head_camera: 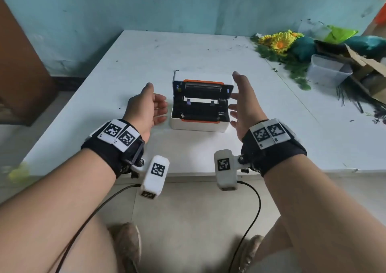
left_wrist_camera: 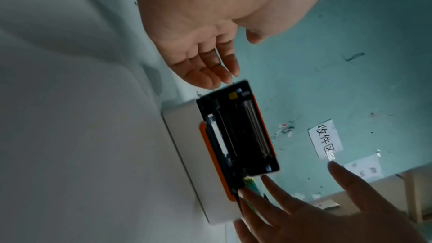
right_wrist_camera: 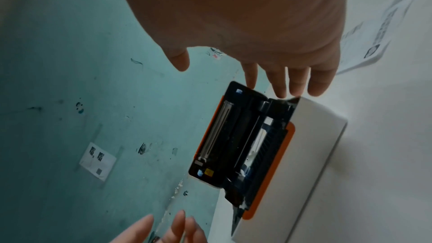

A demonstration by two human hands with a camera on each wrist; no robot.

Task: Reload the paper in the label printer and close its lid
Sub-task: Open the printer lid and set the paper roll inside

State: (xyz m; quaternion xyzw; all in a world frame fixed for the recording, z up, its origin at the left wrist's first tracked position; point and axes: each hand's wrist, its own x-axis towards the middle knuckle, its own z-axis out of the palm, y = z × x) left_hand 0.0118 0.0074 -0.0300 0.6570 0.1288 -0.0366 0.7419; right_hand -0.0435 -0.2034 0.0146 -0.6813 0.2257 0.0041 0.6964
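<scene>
Printer (head_camera: 199, 124) lid (head_camera: 203, 78) up, interior dark; left hand (head_camera: 146, 107), right hand (head_camera: 243, 103) spread beside it, not touching.

You face a low white tabletop (head_camera: 146, 68), scuffed with dark marks. The small white label printer with orange trim (head_camera: 198, 126) sits near its middle, lid open. At the far right edge lie yellow artificial flowers (head_camera: 277, 42) and a clear plastic tub (head_camera: 328, 70).
</scene>
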